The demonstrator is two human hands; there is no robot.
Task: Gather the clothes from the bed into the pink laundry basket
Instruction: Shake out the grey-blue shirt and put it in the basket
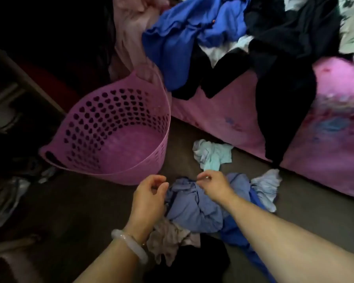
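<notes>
Beside perforated pink basket (pixel 119 127), crumpled blue cloth (pixel 194 207).

Place: home bedroom
Evidence: bed under pink floral sheet (pixel 229 111), strewn blue and black clothes (pixel 192 33), perforated pink plastic laundry basket (pixel 119 119)

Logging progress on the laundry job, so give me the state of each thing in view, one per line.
pink laundry basket: upright on floor, empty
bright blue garment: crumpled on bed
black clothes: draped over bed edge
periwinkle garment: heaped on floor
left hand: curled, empty
right hand: pinching the periwinkle garment
</notes>
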